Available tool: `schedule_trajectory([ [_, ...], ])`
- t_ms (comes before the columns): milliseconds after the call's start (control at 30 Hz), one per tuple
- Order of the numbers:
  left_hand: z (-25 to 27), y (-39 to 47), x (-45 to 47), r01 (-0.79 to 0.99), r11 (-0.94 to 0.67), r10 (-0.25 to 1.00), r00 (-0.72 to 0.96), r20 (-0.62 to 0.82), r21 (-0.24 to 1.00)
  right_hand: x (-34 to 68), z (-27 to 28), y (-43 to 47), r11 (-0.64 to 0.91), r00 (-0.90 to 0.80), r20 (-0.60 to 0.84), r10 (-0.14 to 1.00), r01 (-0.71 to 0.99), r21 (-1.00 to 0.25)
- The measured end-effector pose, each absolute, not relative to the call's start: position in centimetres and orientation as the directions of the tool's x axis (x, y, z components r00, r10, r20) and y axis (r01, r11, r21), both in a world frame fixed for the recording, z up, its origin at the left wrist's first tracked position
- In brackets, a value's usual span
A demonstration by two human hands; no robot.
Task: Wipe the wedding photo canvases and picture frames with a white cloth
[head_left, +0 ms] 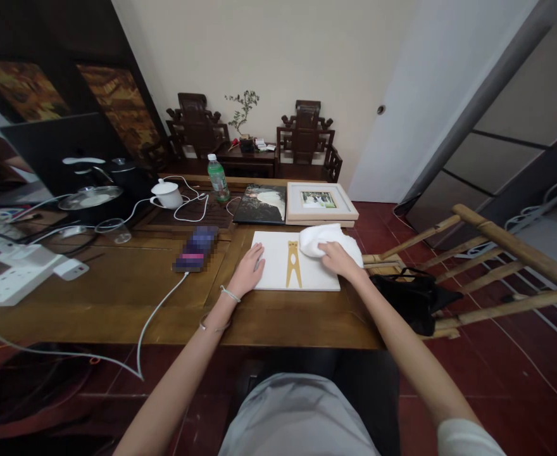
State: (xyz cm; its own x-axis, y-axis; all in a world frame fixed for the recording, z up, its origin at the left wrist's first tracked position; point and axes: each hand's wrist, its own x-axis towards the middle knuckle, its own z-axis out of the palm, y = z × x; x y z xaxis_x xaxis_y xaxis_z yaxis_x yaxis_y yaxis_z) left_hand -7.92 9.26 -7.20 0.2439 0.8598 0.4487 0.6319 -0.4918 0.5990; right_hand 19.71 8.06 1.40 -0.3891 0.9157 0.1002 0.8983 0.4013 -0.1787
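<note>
Panel (276, 263) | wht, flat, rect. | gold A-shaped pc (288, 267) nr ctr

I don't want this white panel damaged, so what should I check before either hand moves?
1. Left hand on the white panel, at its left side: ok.
2. Right hand on the white cloth: ok.
3. Gold figure on the panel largely uncovered: ok.
4. Panel's upper right corner free of cloth: not ok, it is covered.
5. Cloth dry: cannot tell.
6. Green-labelled bottle upright, cap on: ok.
</note>
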Motion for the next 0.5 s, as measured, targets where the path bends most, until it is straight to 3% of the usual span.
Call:
schedule_trajectory([
  [200, -7.2, 9.2, -8.0, 0.630, -0.494, 0.860, 0.250, 0.446, 0.599, 19.0, 0.7, 9.8, 0.386, -0.366, 0.132, 0.921, 0.902, -0.196],
  [500, -7.2, 9.2, -7.8, 0.627, -0.494, 0.860, 0.253, 0.442, 0.602, 20.5, 0.9, -2.3, 0.532, -0.535, 0.077, 0.842, 0.796, -0.289],
])
